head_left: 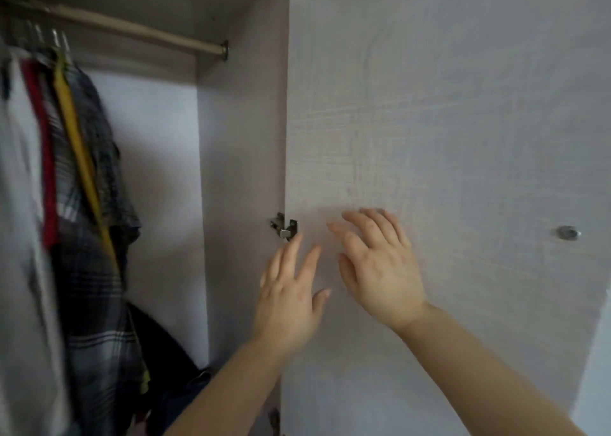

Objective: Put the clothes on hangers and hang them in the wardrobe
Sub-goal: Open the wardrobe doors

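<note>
Inside the pale wood-grain wardrobe, checked, red, yellow and white clothes are hanging at the left of the brown metal rail. Before the open pale door panel, the left hand and right hand are spreading straight fingers, grasping nothing; whether they are touching the panel cannot be told.

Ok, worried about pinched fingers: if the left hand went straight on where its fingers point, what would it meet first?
Probably the hinge at the edge of the door: the left hand points up at it, index fingertip just below. Depth is unclear.
</note>
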`<state>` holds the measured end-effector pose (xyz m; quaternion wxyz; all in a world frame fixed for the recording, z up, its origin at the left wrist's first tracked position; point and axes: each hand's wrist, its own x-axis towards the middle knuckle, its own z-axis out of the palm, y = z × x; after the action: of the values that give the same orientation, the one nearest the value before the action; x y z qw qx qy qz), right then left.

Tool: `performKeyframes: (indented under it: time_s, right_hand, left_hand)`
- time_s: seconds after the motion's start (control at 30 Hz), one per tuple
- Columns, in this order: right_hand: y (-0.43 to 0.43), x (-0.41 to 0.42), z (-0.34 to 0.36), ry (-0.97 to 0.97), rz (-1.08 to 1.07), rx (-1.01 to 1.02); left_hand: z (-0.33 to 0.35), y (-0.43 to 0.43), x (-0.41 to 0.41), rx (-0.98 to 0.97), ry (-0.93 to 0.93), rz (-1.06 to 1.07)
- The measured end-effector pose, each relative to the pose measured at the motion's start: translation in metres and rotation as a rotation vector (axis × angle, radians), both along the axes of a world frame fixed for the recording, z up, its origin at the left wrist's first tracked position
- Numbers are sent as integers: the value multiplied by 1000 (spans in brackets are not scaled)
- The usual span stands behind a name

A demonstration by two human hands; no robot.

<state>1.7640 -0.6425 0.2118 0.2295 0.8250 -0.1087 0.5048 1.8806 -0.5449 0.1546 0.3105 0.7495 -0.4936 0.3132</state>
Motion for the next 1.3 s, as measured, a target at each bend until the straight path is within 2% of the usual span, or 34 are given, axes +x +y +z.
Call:
performKeyframes:
  time_s: [0.33, 0.53, 0.63, 0.77, 0.9, 1.13, 1.3]
  right_hand:
    - [113, 110, -36, 219, 479, 199]
    - [175, 156, -41, 291, 648, 225]
    - [195, 174, -43, 289, 684, 213]
    - [211, 196, -40, 255, 694, 212]
    - [216, 213, -37, 229, 707, 231]
    - [223, 211, -27, 268, 867, 413]
    - [232, 201, -13, 318, 1105, 540]
  left_hand:
    - [-11, 185, 50, -14, 33, 601]
    - [-6, 268, 68, -15, 50, 808]
    - [-3, 286, 78, -106, 75, 819]
    - [0, 285, 92, -319, 86, 717]
    - [2, 273, 99, -525, 204, 605]
    - [0, 280, 91, -535, 253, 572]
    - [-6, 288, 66, -533, 183, 613]
